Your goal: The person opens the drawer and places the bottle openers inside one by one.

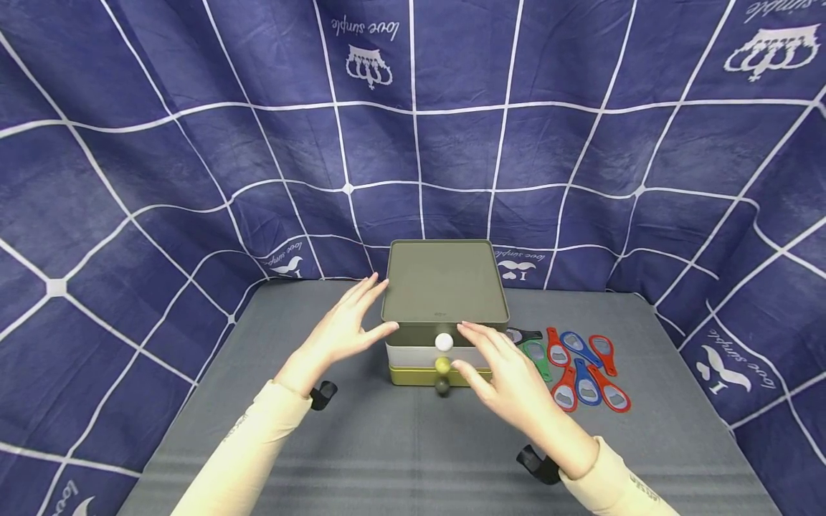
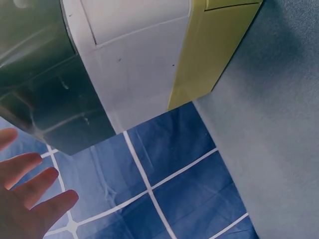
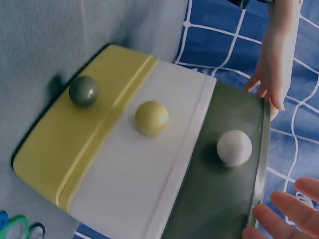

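A three-tier drawer box (image 1: 445,283) stands in the middle of the table, dark olive on top, white in the middle, yellow at the bottom. Each tier's front bears a round knob: white (image 3: 234,148), yellow (image 3: 151,118) and dark green (image 3: 83,91). All drawers look closed. Beside the box's left side is my left hand (image 1: 342,326), fingers spread and holding nothing. My right hand (image 1: 510,373) hovers at the front right, fingers extended, near the top tier; whether it touches the box is unclear. Neither hand grips a knob.
Several bottle openers (image 1: 588,382) in red, blue, green and black lie on the grey table (image 1: 361,451) right of the box, partly behind my right hand. A blue curtain (image 1: 464,143) with white lines rises behind and on both sides.
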`<state>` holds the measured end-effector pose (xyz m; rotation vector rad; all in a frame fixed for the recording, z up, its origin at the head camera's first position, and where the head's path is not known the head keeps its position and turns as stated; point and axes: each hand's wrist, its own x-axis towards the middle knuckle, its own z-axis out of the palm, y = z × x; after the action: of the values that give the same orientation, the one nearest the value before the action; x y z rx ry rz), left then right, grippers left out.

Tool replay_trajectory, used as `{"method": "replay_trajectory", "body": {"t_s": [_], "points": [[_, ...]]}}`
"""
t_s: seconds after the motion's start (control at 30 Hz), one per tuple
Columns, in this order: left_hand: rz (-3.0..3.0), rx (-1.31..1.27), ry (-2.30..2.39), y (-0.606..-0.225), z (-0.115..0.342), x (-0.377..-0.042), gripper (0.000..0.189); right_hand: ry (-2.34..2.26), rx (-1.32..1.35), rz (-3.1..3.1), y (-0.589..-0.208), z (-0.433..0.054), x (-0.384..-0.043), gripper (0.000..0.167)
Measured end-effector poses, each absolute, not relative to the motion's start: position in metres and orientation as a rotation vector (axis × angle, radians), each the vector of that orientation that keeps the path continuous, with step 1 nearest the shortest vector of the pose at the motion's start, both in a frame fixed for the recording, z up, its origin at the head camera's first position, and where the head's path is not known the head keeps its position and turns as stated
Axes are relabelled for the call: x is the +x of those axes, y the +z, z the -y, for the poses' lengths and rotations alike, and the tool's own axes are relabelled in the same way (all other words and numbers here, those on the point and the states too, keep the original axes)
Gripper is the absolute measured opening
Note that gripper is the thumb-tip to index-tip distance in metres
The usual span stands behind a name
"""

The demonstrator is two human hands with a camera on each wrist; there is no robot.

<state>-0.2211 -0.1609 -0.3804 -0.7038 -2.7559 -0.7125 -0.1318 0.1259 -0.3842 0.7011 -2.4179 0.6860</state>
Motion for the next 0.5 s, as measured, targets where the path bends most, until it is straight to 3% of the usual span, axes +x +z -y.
{"method": "replay_trajectory", "body": {"t_s": [0.5], "points": [[2.747, -0.741, -0.751, -0.390, 0.161, -0.226, 0.084, 1.248, 0.412, 2.465, -0.411, -0.108, -0.137, 0.031]]}}
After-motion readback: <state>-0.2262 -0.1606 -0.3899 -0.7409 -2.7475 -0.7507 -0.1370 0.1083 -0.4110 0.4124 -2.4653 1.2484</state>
